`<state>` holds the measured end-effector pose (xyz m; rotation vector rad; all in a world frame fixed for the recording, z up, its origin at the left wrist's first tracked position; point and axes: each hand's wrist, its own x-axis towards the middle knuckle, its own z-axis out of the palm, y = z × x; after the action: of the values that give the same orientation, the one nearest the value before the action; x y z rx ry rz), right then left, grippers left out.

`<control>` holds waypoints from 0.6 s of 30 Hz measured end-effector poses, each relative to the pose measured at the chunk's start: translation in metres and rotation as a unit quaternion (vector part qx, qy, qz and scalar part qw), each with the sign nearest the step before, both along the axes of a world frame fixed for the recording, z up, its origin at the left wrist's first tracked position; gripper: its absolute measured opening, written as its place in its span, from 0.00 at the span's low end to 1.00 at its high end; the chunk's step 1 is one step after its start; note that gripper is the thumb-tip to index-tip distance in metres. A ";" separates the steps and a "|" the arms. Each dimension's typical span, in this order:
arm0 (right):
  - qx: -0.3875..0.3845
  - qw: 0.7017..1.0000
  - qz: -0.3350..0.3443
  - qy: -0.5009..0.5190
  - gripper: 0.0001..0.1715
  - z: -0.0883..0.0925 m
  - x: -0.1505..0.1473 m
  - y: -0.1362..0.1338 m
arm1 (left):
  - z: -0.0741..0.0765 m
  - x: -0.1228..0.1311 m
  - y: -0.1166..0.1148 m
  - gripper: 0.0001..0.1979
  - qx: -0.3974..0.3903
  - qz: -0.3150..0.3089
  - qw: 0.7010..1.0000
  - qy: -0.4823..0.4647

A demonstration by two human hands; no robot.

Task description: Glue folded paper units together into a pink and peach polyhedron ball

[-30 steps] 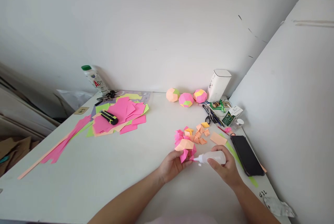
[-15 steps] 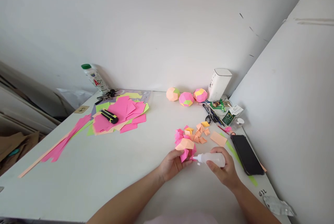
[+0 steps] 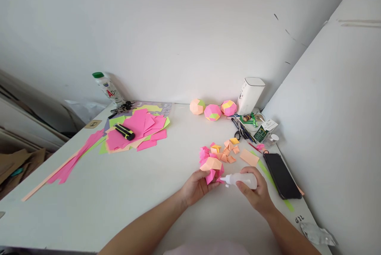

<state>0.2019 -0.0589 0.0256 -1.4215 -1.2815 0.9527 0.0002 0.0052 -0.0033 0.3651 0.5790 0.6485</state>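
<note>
My left hand [image 3: 197,186] is closed on a partly built folded-paper ball [image 3: 212,163], peach on top with pink flaps hanging below. In my right hand [image 3: 258,193] lies a white squeeze bottle [image 3: 243,180], tilted so its thin nozzle points left. The nozzle tip meets or nearly meets a pink flap at the ball's lower right; I cannot tell whether it touches. Just behind the ball are small folded pink pieces [image 3: 204,152] and folded peach pieces [image 3: 226,152].
Three finished paper balls [image 3: 212,112] stand by the wall, beside a white container [image 3: 250,95]. Scissors [image 3: 237,134], pens, a jar [image 3: 272,140] and a phone [image 3: 281,175] line the right side. At left, a utility knife [image 3: 125,131] lies on pink paper sheets [image 3: 143,126], near a green-capped bottle [image 3: 107,88].
Almost nothing differs. Both hands, the paper ball and the squeeze bottle keep nearly the same places; the whole view has shifted very slightly.
</note>
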 end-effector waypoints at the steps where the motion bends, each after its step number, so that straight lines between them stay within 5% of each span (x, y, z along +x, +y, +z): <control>1: 0.005 1.000 0.001 -0.004 0.17 0.000 0.000 0.000 | 0.000 0.000 0.000 0.11 -0.001 0.000 1.000 0.000; 18: 0.133 0.983 0.017 -0.128 0.11 0.012 -0.001 0.000 | 0.002 0.000 0.000 0.11 -0.018 0.008 1.000 -0.007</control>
<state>0.2012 -0.0591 0.0376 -1.3434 -1.5630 0.6043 -0.0002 0.0054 -0.0018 0.3217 0.5798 0.6547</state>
